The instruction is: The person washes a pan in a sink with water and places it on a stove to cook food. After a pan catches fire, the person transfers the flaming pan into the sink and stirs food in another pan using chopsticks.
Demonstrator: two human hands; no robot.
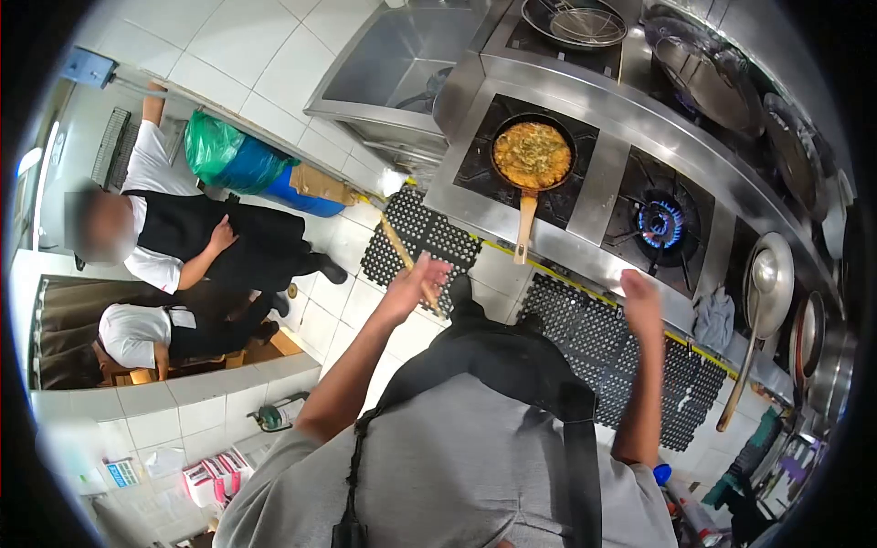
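My left hand [418,285] is closed around a long, thin wooden stick [395,239], held out over the floor left of the stove. Whether the stick has a spoon end I cannot make out. My right hand [641,297] is near the stove's front edge, below the lit burner [660,224]; its fingers are smeared by motion. On the burner to the left sits a frying pan [494,163] with its wooden handle [525,224] pointing toward me. A round, golden-brown omelette-like food [533,153] with green flecks fills the pan.
A metal sink [384,59] adjoins the stove. More pans [703,78] line the back, and a large ladle [770,279] lies at right beside a grey cloth [714,320]. Black perforated mats [594,333] cover the floor. Two people in dark aprons [210,233] are at left.
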